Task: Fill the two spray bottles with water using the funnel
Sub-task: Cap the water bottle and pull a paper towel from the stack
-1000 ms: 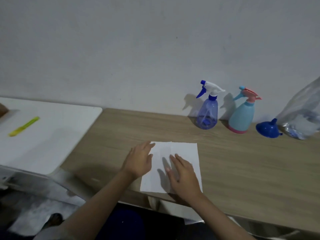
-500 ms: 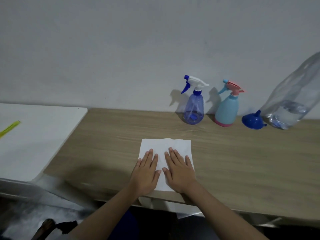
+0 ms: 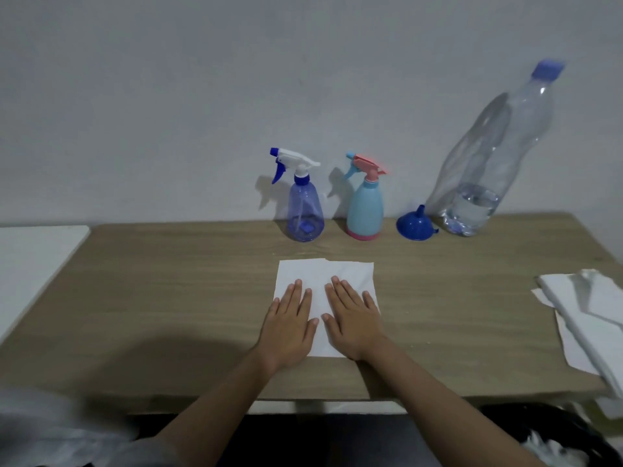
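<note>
Our left hand (image 3: 289, 326) and right hand (image 3: 354, 323) lie spread flat on paper (image 3: 325, 276); both sprayers (image 3: 305, 210) (image 3: 365, 205) capped, seemingly unfilled; funnel (image 3: 415, 224) untouched.

Bare forearms, grey sleeve (image 3: 145, 449) at left.

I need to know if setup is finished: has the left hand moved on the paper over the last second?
Yes. The left hand slid toward the paper's near edge, away from the spray bottles.
</note>
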